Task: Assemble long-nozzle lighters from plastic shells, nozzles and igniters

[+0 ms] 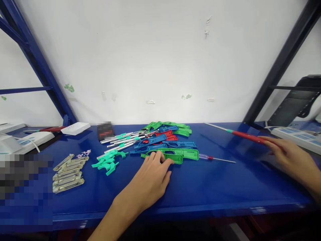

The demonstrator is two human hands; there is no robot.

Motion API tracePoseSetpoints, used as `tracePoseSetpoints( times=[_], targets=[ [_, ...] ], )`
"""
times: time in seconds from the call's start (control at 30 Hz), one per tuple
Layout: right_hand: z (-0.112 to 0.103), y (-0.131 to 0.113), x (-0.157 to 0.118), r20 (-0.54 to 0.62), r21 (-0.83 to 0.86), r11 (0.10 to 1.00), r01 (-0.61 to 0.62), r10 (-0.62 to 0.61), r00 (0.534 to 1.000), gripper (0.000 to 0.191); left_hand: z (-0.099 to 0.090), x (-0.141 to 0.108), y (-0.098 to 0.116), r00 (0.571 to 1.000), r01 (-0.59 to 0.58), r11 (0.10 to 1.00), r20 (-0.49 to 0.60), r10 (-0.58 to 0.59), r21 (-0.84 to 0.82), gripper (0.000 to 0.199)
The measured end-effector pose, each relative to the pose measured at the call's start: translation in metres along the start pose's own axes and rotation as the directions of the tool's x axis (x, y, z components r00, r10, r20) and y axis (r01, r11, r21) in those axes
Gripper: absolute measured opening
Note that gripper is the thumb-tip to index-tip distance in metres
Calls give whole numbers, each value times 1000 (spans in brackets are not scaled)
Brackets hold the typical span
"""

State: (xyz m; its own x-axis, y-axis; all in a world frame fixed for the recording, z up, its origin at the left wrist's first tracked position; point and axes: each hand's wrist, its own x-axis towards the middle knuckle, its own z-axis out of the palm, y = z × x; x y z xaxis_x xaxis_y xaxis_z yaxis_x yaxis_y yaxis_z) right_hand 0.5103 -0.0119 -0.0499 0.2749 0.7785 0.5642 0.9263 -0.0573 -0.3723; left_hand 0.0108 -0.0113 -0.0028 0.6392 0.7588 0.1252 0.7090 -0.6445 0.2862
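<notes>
My left hand [155,177] is at the near edge of the green lighter casing halves [189,154]. Its fingers are curled onto one of them, and the fingertips are partly hidden. Out to the right, my right hand [288,155] is closed around the red handle of a long-reach lighter [247,136], whose metal tube points left and away. Blue casing halves [179,144] and red casing halves [170,135] are heaped behind the green ones. Metal lighter tubes [122,145] lie left of this heap. Nearer me are several turquoise plastic pieces [107,162].
A screwdriver [210,157] with a clear handle lies right of the heap. Clear lighter fuel tanks [69,174] and small lilac parts [84,153] are at left. Behind stand a dark box [105,130] and a white box [75,128]. Power strips [296,137] flank the blue table [200,197].
</notes>
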Motion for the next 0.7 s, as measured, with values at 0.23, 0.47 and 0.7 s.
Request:
tracePoseSetpoints(
  times=[0.23,0.47,0.7],
  targets=[
    [-18,-70,-9,-67,157,987,25,-14,998,40,1,-1,-3,999,-8,1000,-53,7,-23,31],
    [-25,-143,-22,9,318,910,266,-283,959,36,-8,-1,-4,985,44,984,-156,-71,-171,31],
    [1,-220,-55,-61,542,772,332,-357,932,30,-20,-8,4,969,20,740,-168,-180,-673,60]
  ],
)
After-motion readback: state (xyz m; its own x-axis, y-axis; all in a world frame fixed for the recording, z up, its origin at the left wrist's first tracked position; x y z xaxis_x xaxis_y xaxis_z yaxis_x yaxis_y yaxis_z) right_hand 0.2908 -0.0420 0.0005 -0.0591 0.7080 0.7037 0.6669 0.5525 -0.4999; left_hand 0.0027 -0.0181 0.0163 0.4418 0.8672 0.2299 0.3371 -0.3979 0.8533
